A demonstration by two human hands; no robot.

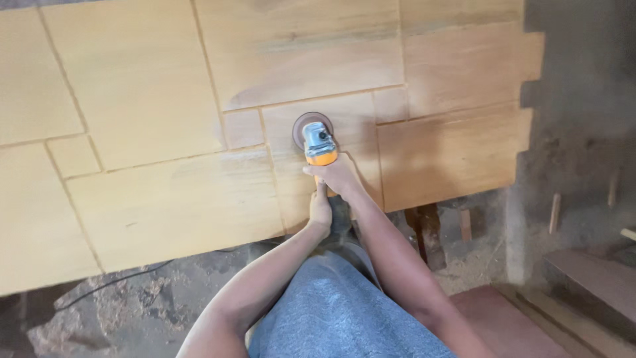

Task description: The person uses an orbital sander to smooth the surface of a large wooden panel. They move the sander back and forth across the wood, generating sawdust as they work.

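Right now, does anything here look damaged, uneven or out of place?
Mostly the wooden panel's right edge: its boards end at different lengths, leaving a stepped outline. Sawdust and wood offcuts litter the floor beside it. The sander, held by both hands, sits flat on the wood.

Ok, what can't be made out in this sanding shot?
Head view only:
- Sanding disc: its working face lies against the wooden panel, and the sander body hides part of it.
- Sander's rear grip: covered by the right hand and left hand.
- Panel's full extent: cut off by the left and top edges.
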